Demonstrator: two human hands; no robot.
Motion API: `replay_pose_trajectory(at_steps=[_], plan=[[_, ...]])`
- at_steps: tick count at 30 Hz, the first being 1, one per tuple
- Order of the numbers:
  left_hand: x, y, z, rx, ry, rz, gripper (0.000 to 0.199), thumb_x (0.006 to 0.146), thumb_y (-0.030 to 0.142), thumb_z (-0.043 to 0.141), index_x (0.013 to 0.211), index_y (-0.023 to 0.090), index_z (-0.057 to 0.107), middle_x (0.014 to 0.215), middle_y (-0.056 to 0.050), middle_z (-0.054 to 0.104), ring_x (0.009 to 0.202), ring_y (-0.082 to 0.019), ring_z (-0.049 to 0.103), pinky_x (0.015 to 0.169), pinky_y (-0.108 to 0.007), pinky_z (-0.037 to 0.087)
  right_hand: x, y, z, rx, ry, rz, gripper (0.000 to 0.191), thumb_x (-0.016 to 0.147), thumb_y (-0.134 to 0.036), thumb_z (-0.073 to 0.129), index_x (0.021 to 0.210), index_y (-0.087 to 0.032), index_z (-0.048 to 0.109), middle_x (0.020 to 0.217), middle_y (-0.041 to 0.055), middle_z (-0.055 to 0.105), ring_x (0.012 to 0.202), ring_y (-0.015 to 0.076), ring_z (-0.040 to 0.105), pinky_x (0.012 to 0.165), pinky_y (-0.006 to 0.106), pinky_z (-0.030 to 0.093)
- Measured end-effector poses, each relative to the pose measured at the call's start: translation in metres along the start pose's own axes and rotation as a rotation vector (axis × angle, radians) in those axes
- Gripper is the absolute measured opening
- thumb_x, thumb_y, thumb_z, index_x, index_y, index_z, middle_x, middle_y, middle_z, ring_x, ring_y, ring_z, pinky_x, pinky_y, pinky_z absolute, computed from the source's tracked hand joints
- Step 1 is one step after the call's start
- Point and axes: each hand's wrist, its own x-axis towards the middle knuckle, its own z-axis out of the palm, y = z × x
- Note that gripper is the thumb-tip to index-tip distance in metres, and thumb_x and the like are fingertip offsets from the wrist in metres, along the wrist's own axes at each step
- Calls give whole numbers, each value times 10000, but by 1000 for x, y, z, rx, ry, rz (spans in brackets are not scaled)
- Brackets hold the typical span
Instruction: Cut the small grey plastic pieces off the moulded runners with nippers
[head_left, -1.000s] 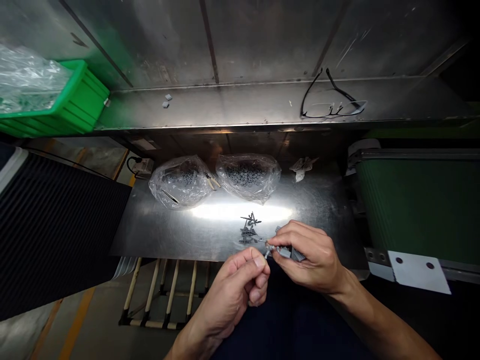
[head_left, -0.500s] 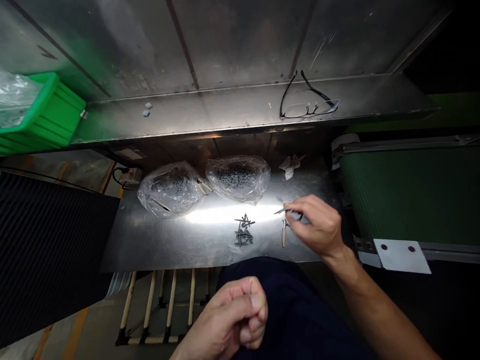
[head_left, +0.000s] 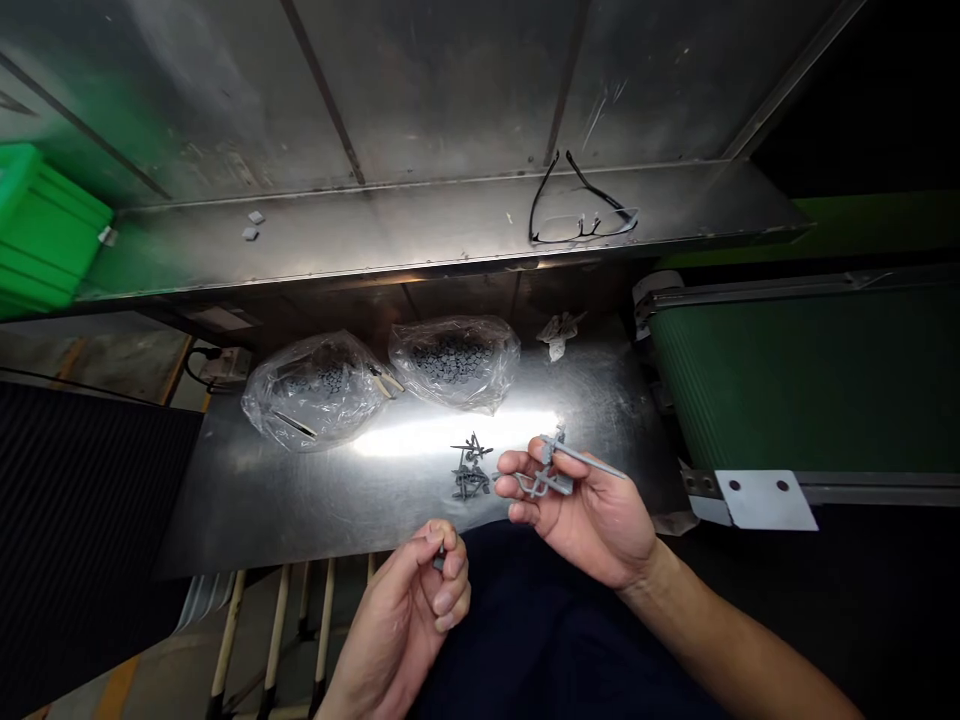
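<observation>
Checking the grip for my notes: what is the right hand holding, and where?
A grey plastic runner, held at its branched end by the fingers of the right hand.

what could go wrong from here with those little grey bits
The small grey piece pinched in the left hand is tiny and sits past the near edge of the steel table, so a slip could drop it to the floor. The thin grey plastic frame looks loosely held in the right hand and might slide out or snag the loose grey pile nearby.
</observation>
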Motion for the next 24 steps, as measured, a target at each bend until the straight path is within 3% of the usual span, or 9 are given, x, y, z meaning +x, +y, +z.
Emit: replay_pose_trajectory(at_steps=[3,8,13,19,24], plan=[[3,-3,2,-20,12,-17,172,912,230,574,769,138,595,698,10,476,522,-56,328,473,-192,316,-4,1,5,282,-62,133,251,970,-260,492,1010,-203,733,1155,26,727,1081,150,680,889,238,547],[5,-7,3,-40,20,-35,155,887,238,612,774,132,605,698,9,502,517,-52,352,470,-188,321,-11,4,12,232,-12,161,237,962,-286,564,1052,-162,745,1274,89,675,1180,219,636,951,288,538],[6,-7,4,-32,41,-39,140,863,242,641,792,126,608,695,13,510,511,-51,367,461,-188,326,-16,8,19,-11,155,182,158,885,-301,696,921,-151,730,1022,106,751,908,210,737,709,258,597],[8,-8,4,-50,18,-55,168,893,251,606,790,121,585,696,18,489,512,-44,354,463,-180,318,-19,14,22,-407,156,17,164,789,-256,785,894,-141,735,789,53,743,631,118,679,580,184,562],[11,-9,2,-54,22,-77,189,893,252,599,749,136,559,703,5,490,534,-62,364,463,-189,311,-18,14,24,-449,143,69,148,780,-263,782,845,-142,728,797,52,747,596,119,679,546,186,551]])
